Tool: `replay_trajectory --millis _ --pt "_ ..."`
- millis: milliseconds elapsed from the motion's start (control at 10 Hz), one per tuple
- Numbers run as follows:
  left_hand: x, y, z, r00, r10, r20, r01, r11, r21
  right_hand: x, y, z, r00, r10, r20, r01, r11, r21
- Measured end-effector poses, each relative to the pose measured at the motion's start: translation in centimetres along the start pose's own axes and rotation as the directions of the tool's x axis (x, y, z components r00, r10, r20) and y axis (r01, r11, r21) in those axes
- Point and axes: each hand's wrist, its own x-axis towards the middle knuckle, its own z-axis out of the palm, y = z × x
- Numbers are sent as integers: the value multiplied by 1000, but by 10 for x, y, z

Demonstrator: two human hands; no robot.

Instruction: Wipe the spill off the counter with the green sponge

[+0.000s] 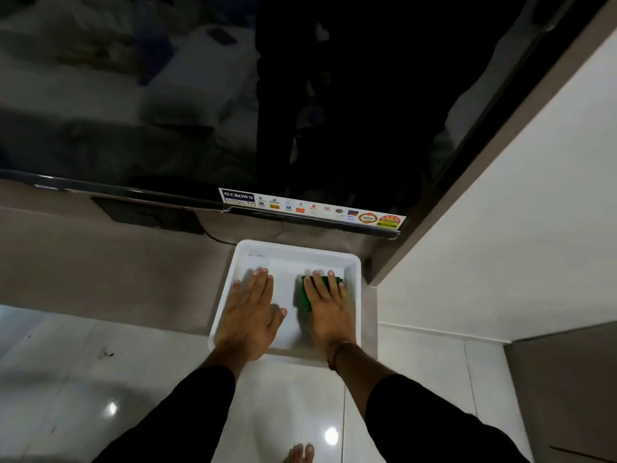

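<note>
At centre frame, the right hand (329, 304) presses flat, fingers spread, on the dark green rectangular sponge (307, 294) inside the shallow white plastic tray (354, 262). The left hand (248, 310) lies open, bracing it. No spill is discernible, perhaps glare; wipe with even overlapping strokes.

A large dark television (300, 95) hangs above a grey-brown ledge (117, 262). A white wall panel (517, 212) stands at the right. The glossy white floor tiles (100, 396) reflect ceiling lights.
</note>
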Motion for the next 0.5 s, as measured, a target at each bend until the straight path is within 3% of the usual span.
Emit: replay_trajectory --millis 100,300,400,500 --pt "4 -4 7 1000 -19 23 20 998 -56 -1 4 13 996 30 86 -29 1000 -13" --pt "7 -3 2 997 31 64 -31 1000 2 0 4 12 991 25 135 -24 1000 -7" --pt "5 4 -11 996 40 75 -42 999 27 -2 7 4 992 -1 128 0 1000 8" --pt "-3 26 -28 997 62 41 -63 998 26 -24 8 -17 1000 -7 30 3 990 143"
